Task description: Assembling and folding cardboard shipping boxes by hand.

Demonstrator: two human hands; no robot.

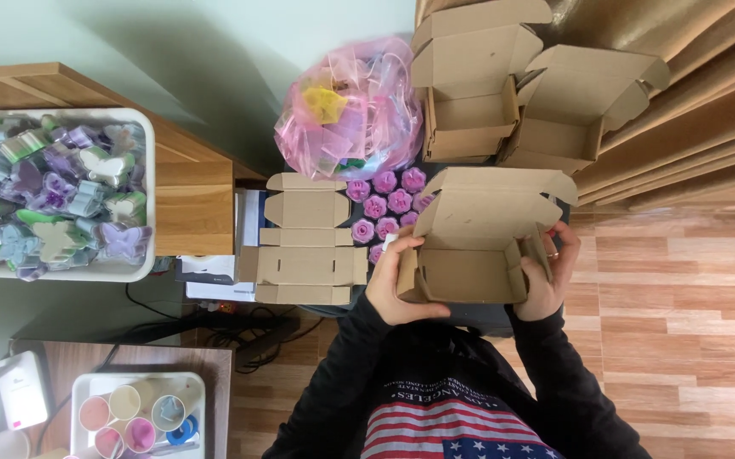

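Note:
I hold a brown cardboard box (469,259) with its lid flap up, half folded into shape. My left hand (400,282) grips its left wall and bottom corner. My right hand (548,276), with a ring on one finger, grips the right wall, fingers tucked over the side flap. Just behind the box lie several pink and purple rose-shaped pieces (387,208) on a dark surface. A stack of flat unfolded box blanks (304,240) lies to the left of my left hand.
Two assembled open boxes (469,93) (580,110) stand behind. A pink plastic bag (350,106) of coloured pieces sits beside them. A white tray (148,153) of butterfly-shaped pieces rests on a wooden shelf (193,200) at left. A tray of cups (138,416) is at lower left.

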